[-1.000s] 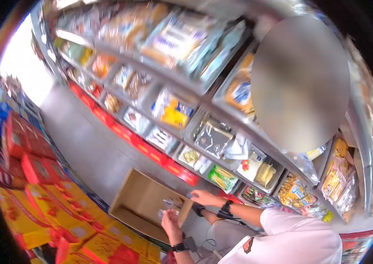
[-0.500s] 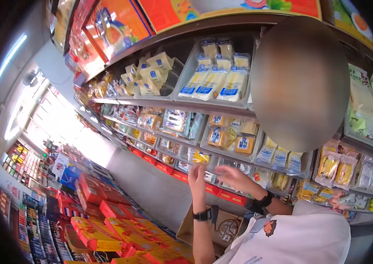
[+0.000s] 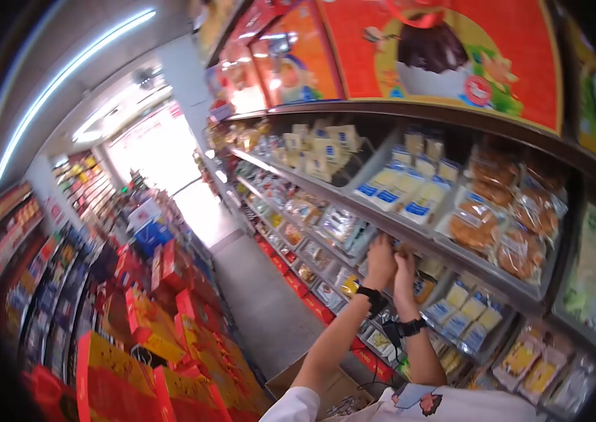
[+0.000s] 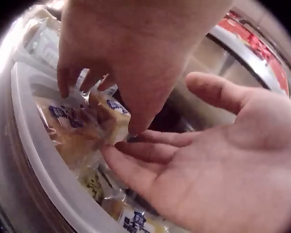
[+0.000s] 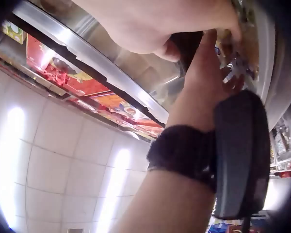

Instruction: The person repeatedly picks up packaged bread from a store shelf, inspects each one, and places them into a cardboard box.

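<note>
In the head view, both hands reach together into a middle shelf. The left hand (image 3: 380, 266) comes down from above in the left wrist view, its thumb and curled fingers around a clear-wrapped piece of bread (image 4: 117, 112) with blue print. That bread lies in a grey plastic tray (image 4: 25, 99) among other wrapped breads (image 4: 70, 133). Below it the right hand (image 4: 233, 150) lies palm up, fingers fairly straight, fingertips right at the wrapper. In the right wrist view, the right hand (image 5: 155, 22) partly hides the left fingers; the left arm's black wristband (image 5: 182, 150) shows.
A cardboard box (image 3: 291, 373) with small packets stands on the floor by the person. Above the hands, a shelf bears wrapped round buns (image 3: 477, 225). Yellow and red gift boxes (image 3: 115, 376) line the aisle's left side; the grey floor (image 3: 256, 278) runs between.
From low over the cardboard box, both hands have risen and moved into the shelf tray. The left hand now grips a wrapped bread. The head view has swung up toward the shelves.
</note>
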{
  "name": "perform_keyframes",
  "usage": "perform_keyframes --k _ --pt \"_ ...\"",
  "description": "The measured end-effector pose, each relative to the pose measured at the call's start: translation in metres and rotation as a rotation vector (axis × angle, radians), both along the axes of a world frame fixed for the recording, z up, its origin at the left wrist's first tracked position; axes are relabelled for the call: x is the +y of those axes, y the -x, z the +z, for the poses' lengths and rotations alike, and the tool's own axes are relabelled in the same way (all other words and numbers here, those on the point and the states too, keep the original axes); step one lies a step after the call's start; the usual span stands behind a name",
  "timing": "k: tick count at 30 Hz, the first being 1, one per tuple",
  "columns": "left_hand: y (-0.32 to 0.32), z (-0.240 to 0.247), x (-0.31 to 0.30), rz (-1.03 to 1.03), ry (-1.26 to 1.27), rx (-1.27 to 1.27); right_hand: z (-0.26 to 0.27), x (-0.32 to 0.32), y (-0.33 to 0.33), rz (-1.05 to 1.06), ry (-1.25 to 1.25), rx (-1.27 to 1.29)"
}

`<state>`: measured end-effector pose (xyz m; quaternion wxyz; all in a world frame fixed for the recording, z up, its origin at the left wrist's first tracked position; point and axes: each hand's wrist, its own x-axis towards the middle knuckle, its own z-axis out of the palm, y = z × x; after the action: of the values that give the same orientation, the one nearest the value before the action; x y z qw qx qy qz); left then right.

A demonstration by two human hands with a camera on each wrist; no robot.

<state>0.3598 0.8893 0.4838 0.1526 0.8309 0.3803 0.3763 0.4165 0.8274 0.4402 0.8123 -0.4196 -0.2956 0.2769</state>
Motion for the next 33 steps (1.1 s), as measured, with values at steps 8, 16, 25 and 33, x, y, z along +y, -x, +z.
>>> perform_keyframes --k 8,16,25,33 --pt "0.006 0.032 -0.039 -0.017 0.084 -0.375 0.055 -0.034 0.01 -0.009 -0.04 0.182" --pt "0.075 0.033 -0.103 0.177 0.107 -0.646 0.071 -0.112 0.059 0.025 -0.005 -0.04" --pt "0.201 0.079 -0.224 0.152 0.145 -0.785 0.108 -0.16 0.097 0.599 -0.006 -0.005" --pt "0.283 0.108 -0.295 0.31 -0.172 -0.501 0.144 -0.188 0.155 0.913 -0.021 -0.086"
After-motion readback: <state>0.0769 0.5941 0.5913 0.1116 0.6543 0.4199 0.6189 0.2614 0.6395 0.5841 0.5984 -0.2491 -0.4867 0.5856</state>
